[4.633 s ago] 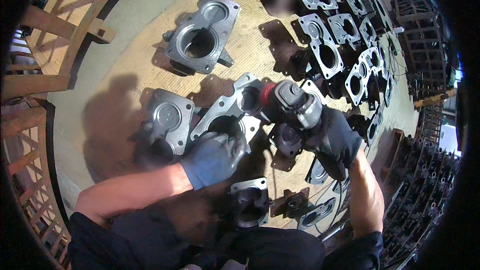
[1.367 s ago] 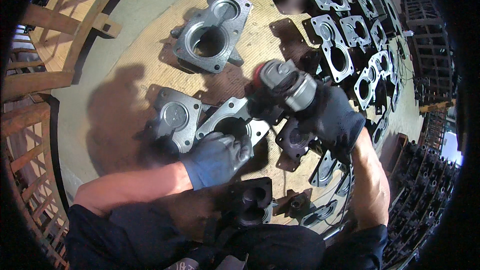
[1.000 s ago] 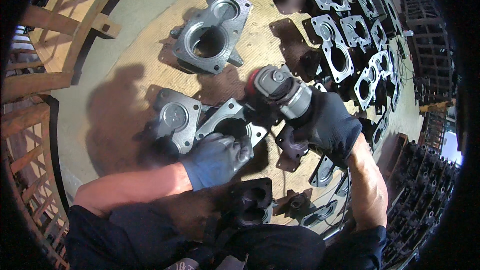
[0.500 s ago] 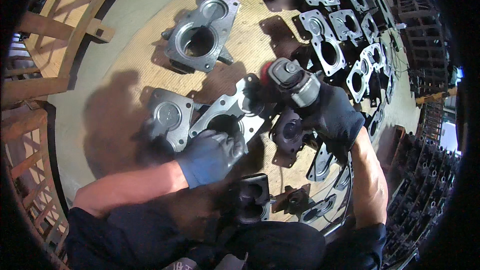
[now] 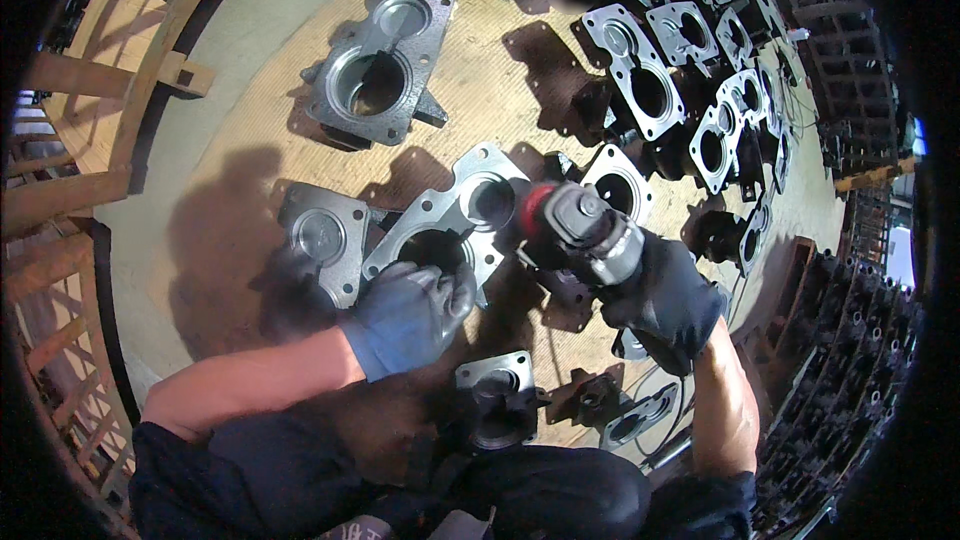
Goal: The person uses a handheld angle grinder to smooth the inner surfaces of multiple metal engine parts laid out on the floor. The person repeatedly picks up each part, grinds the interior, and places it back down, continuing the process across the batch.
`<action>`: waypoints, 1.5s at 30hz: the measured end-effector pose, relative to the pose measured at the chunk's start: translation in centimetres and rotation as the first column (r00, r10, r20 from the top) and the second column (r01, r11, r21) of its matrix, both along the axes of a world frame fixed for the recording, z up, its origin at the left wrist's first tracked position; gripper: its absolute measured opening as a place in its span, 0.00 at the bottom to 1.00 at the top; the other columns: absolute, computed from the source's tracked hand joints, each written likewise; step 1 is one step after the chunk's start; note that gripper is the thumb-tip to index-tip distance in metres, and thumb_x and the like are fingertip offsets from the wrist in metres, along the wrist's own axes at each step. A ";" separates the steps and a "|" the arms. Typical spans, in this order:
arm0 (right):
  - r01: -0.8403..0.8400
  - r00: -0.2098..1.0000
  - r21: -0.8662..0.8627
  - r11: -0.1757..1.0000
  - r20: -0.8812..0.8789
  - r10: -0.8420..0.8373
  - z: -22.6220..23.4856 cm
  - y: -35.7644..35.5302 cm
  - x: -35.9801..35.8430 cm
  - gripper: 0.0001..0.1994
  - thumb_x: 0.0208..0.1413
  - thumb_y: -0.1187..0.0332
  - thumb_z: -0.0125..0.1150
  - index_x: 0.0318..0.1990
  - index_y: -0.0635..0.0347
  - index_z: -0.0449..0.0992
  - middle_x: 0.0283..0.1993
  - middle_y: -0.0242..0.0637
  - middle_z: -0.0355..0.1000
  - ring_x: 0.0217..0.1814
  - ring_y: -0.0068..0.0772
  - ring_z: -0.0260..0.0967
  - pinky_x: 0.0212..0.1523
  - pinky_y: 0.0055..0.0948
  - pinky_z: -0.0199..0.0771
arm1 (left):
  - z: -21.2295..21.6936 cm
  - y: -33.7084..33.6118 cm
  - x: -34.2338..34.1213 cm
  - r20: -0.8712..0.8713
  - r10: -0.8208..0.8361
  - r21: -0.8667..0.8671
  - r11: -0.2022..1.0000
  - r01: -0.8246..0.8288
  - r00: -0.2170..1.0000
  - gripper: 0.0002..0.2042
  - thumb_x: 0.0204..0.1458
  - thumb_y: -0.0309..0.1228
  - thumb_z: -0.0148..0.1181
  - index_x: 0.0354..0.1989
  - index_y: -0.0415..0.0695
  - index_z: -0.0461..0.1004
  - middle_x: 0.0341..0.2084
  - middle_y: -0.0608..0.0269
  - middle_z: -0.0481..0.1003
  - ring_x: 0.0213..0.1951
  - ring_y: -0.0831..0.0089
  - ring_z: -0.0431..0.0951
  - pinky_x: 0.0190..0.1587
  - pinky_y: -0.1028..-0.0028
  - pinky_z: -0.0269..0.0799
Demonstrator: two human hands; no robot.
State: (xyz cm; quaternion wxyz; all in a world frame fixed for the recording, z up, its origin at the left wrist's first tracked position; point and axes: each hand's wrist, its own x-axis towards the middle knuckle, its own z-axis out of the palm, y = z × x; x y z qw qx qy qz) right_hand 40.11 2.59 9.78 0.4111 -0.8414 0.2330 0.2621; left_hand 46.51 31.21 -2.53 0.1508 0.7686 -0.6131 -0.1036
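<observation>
A grey metal casting (image 5: 450, 203), a flanged plate with two round openings, lies just ahead of me. My gloved left hand (image 5: 405, 318) is closed on its near rim, at the larger opening; the fingertips are partly hidden. My right hand (image 5: 668, 295), in a dark glove, grips an angle grinder (image 5: 606, 248). The grinder's head, with red around its disc (image 5: 536, 208), is at the casting's right side, by the smaller opening. Whether the disc touches the metal I cannot tell. Another casting (image 5: 322, 232) lies close on the left, partly in shadow.
A larger casting (image 5: 385, 60) stands farther off on the ribbed tan sheet (image 5: 262, 90). Several similar castings (image 5: 640, 80) fill the far right, and one (image 5: 498, 395) sits near my legs. Wooden frames (image 5: 70, 185) line the left; stacked dark parts (image 5: 845, 380) stand at right.
My right hand has brought the grinder nearer to me, uncovering a casting behind it. My left hand keeps its place on the casting. The whole view has shifted slightly.
</observation>
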 end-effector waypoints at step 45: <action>-0.392 0.919 -0.110 0.913 -0.004 0.394 -2.1 0.7 2.5 0.34 0.35 0.56 0.80 0.52 0.60 0.76 0.42 0.47 0.81 0.48 0.51 0.79 0.49 0.39 0.80 | -1.4 0.3 0.1 -0.105 -0.019 -0.196 0.981 -0.002 0.994 0.21 0.51 0.33 0.56 0.52 0.32 0.71 0.30 0.54 0.76 0.31 0.63 0.76 0.33 0.62 0.72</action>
